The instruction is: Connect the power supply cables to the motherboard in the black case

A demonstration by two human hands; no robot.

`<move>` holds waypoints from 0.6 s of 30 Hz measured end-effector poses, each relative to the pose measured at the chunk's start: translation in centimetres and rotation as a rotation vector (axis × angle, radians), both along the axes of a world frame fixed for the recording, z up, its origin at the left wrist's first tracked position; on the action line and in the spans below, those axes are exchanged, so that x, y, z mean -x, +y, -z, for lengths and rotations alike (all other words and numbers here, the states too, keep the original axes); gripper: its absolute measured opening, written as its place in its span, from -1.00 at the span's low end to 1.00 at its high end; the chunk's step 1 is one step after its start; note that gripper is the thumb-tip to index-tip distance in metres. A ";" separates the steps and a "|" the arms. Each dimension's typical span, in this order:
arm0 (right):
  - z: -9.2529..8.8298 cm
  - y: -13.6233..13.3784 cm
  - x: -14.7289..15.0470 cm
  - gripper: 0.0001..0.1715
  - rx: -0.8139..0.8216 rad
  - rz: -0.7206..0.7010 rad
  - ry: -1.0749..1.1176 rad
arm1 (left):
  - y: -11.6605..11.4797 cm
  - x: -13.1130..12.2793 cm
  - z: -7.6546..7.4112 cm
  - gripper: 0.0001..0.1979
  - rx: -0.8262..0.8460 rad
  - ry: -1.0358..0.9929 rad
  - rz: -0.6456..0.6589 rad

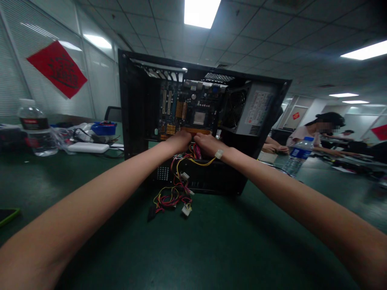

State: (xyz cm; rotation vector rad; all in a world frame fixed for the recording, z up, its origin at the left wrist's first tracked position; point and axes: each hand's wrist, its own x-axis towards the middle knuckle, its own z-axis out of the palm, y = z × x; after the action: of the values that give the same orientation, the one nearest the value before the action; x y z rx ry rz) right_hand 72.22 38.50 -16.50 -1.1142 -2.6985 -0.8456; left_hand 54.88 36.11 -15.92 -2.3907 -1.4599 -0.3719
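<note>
Your computer case (217, 177) stands open at the centre of the frame on the green bench (211, 245), with the motherboard (199, 106) facing you and the power supply (256, 108) at its upper right. Both your hands reach inside: the left hand (180, 141) and the right hand (208, 144) sit close together at the motherboard's lower edge, just beside the orange slots (196, 131). Your fingers (186, 136) are curled there — whether they grip a plug or only press, I cannot tell. Red and yellow cables (173, 198) spill from the case below your hands, their loose connectors lying on the bench at lower centre. A water bottle (36, 127) stands at the left — another bottle (298, 156), blue-capped, at the right, near a seated co-worker (298, 135).
</note>
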 end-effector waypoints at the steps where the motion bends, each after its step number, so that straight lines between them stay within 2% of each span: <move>1: 0.0 0.0 0.0 -0.77 0.001 0.003 0.001 | -0.1 0.0 0.0 -0.73 0.010 0.009 0.003; 8: -0.3 -0.5 0.4 -0.74 0.014 0.024 -0.022 | -0.1 0.0 -0.2 -0.69 0.025 0.026 0.050; 18: -0.6 -1.3 0.9 -0.64 -0.009 0.038 -0.134 | 0.5 0.1 0.0 -0.73 -0.003 -0.037 0.062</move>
State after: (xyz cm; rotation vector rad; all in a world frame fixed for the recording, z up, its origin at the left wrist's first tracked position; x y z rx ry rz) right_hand 71.32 37.23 -15.92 -1.1495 -2.7852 -0.9706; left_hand 54.76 36.66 -15.90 -2.4433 -1.4020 -0.4350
